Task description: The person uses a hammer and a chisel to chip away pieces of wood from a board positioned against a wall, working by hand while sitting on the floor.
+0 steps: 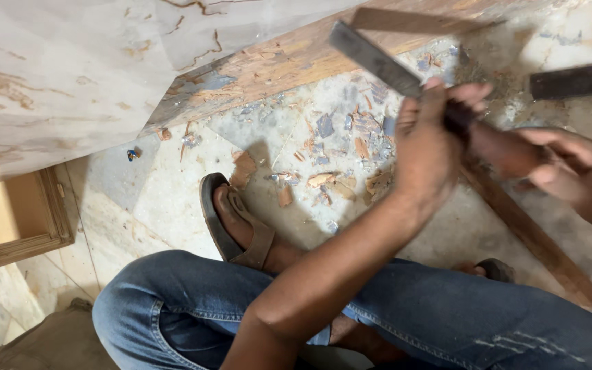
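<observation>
My left hand (427, 147) is closed around the dark handle of a flat metal chisel (373, 59), whose blade points up and to the left over the floor. My right hand (562, 171) comes in from the right, just beside the left hand, with its fingers curled at the upper end of a long wooden strip (532, 236). The strip slants down to the right across the floor. A plywood board (275, 72) with a pale marbled laminate face (56, 75) lies at the top left, its edge stripped bare.
Wood and laminate chips (337, 164) litter the marble floor. My foot in a brown sandal (231, 223) and my jeans-clad knees (447, 322) fill the foreground. A dark blurred tool (573, 81) lies top right. A wooden frame (18, 233) sits at the left.
</observation>
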